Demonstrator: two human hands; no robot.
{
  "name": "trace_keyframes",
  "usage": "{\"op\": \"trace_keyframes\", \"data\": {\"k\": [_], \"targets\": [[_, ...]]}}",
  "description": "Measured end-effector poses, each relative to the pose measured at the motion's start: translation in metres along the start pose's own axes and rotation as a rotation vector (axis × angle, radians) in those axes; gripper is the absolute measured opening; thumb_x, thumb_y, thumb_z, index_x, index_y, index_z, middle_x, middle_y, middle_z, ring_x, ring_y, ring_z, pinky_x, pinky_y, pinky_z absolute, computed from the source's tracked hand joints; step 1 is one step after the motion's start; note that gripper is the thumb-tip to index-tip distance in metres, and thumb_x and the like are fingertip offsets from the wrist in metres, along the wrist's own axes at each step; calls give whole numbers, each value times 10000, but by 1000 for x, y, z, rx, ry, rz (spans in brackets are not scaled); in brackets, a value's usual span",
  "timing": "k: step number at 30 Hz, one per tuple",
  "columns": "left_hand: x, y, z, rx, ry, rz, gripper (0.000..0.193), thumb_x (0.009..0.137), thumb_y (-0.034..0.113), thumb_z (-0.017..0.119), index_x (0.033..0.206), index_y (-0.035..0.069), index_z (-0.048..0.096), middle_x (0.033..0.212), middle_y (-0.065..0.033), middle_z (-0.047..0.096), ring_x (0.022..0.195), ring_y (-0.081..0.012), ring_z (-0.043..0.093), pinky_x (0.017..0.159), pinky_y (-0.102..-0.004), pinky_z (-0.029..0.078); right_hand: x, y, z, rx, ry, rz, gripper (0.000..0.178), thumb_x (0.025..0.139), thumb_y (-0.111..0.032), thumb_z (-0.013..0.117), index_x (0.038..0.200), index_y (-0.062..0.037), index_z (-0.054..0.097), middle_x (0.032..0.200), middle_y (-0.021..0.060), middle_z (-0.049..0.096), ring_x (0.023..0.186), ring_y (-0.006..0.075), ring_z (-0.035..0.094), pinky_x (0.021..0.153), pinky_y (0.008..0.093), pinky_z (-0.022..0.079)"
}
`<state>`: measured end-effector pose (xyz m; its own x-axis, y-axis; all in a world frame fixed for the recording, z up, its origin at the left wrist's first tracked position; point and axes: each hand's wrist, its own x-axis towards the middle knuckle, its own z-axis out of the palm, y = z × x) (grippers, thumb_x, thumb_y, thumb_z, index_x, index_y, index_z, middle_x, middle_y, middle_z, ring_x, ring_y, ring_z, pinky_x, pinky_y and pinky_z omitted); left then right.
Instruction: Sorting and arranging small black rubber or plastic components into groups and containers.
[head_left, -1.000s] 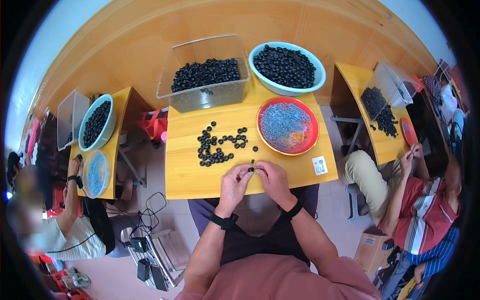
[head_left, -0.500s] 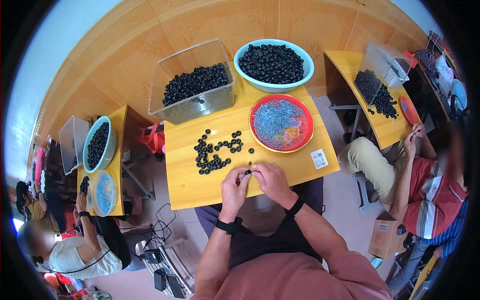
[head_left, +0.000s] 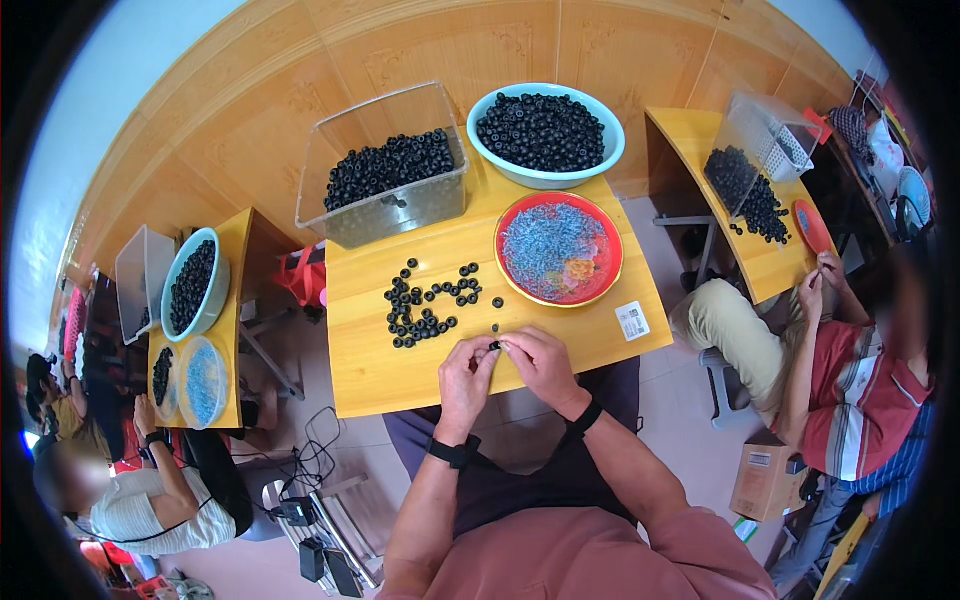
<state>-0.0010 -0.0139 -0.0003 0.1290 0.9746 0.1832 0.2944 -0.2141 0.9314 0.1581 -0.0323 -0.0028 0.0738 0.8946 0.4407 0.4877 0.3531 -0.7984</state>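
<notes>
At the near edge of the yellow table [head_left: 360,380], my two hands meet fingertip to fingertip. My left hand [head_left: 464,382] pinches a small black round piece [head_left: 494,346]. My right hand [head_left: 540,366] has its thumb and forefinger pressed together against that piece; anything thin between them is too small to make out. Just beyond the fingers lie a tiny dark piece [head_left: 495,328] and a single black ring-like piece [head_left: 498,302]. Several more black ring-like pieces [head_left: 424,326] are scattered to the left. A red plate [head_left: 618,262] holds a heap of thin bluish pins [head_left: 548,242].
Behind stand a clear plastic bin [head_left: 330,228] and a light blue basin [head_left: 548,180], both filled with black pieces. A white label [head_left: 632,321] sticks to the table's right side. People work at side tables left [head_left: 228,330] and right [head_left: 680,140]. Cables [head_left: 318,440] trail on the floor.
The view has shifted slightly. My hands keep the same pinch over the black piece. The person at left has drawn a hand back from the black pieces there.
</notes>
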Motion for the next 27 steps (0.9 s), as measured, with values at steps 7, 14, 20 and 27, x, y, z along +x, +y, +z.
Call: {"op": "trace_keyframes", "data": {"k": [7, 14, 20, 27], "targets": [[0, 1, 2, -8, -7, -26, 167, 888, 17, 766, 1041, -15, 709, 786, -38, 664, 693, -85, 585, 660, -250, 507, 2, -5, -1, -58, 7, -40, 121, 916, -82, 671, 994, -8, 727, 896, 129, 698, 821, 322, 670, 724, 408, 536], [-1, -4, -1, -6, -17, -48, 181, 888, 17, 763, 1057, -6, 700, 802, -73, 689, 658, -98, 599, 627, -276, 504, 3, -7, -1, -86, -1, -43, 158, 900, -83, 692, 1027, 2, 731, 890, 145, 707, 805, 300, 685, 725, 396, 539], [-1, -12, 4, -379, 0, -110, 174, 939, -6, 716, 1105, -25, 669, 944, -76, 744, 844, -83, 681, 774, -249, 556, 22, 8, -5, 128, -40, 444, 242, 898, -55, 700, 1133, 2, 711, 856, 111, 723, 720, 183, 680, 661, 343, 541], [-1, -17, 0, -444, -11, -137, 183, 946, -20, 705, 1122, -35, 654, 988, -85, 745, 916, -94, 691, 830, -248, 556, 45, -11, 7, -367, -237, 305, 171, 836, -120, 734, 994, -54, 725, 835, 103, 717, 823, 298, 709, 722, 425, 546]]}}
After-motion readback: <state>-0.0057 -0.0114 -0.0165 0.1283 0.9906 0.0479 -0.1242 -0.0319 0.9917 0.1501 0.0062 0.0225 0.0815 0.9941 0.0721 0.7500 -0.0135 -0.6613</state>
